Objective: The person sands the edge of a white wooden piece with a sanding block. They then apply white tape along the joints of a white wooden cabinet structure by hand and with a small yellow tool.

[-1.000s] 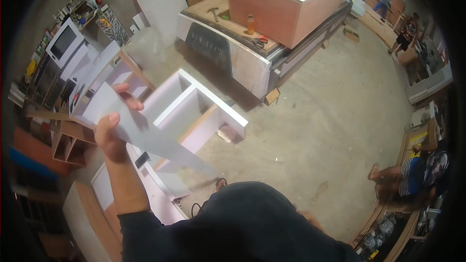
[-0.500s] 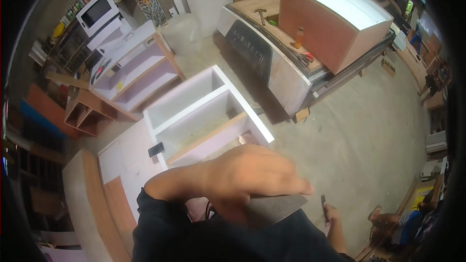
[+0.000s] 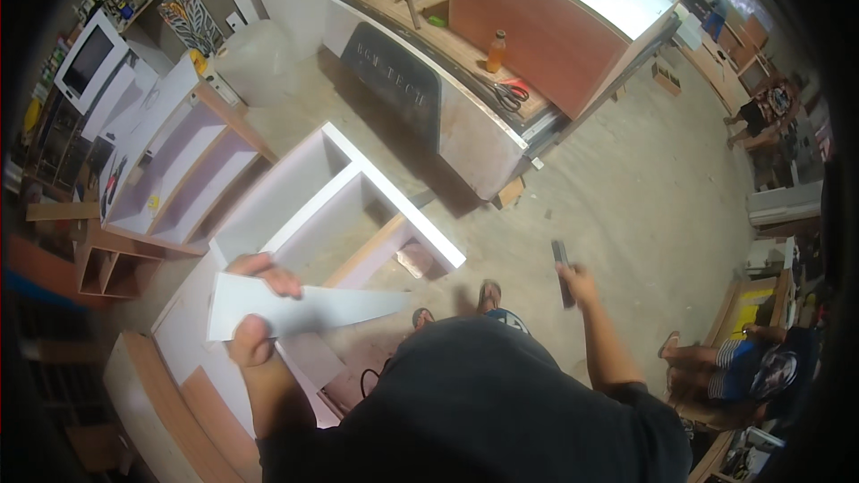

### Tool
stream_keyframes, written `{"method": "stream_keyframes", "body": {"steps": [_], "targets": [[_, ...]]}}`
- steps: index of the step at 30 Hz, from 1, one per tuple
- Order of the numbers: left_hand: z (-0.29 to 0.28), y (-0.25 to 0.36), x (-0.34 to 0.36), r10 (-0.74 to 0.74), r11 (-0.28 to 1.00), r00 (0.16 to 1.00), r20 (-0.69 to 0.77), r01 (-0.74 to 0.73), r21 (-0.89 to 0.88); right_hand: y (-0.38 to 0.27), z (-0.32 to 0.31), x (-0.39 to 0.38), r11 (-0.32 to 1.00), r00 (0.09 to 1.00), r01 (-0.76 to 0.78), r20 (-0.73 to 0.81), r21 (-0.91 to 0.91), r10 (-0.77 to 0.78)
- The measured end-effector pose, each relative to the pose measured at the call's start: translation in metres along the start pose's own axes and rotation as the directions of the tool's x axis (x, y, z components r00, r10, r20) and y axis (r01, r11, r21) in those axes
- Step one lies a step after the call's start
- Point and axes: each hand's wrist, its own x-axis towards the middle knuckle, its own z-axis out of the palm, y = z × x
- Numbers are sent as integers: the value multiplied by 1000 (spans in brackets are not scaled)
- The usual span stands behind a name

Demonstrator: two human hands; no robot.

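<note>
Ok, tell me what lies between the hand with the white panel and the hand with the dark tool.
In the head view, between the left hand holding the white panel and the right hand holding the dark tool: sandalled feet and dusty floor.

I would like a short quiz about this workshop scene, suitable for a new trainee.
1. True or false: the left hand holds a tapered white panel piece.
2. What does the right hand hold? A) a hammer B) a slim dark tool C) a bottle
3. Fill in: the orange bottle stands on the ____ beside the red-handled scissors.

Key:
1. True.
2. B: the slim dark tool; the hammer lies on the workbench.
3. Workbench.
</note>
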Motion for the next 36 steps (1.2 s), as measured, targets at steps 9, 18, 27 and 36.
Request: {"method": "stream_keyframes", "body": {"steps": [9,18,27,36], "targets": [[4,-20,15,48,955,951,-304,45,293,-246,20,267,707,806,511,-13,-489,-592],[64,-5,41,173,808,799,-576,220,547,-359,75,441,506,870,440,213,-742,-445],[109,8,57,295,773,619,-728,293,562,-354,105,527,401,821,504,280,-765,-497],[124,66,88,430,729,603,-671,207,653,-251,187,466,745,416,534,643,400,-643]]}}
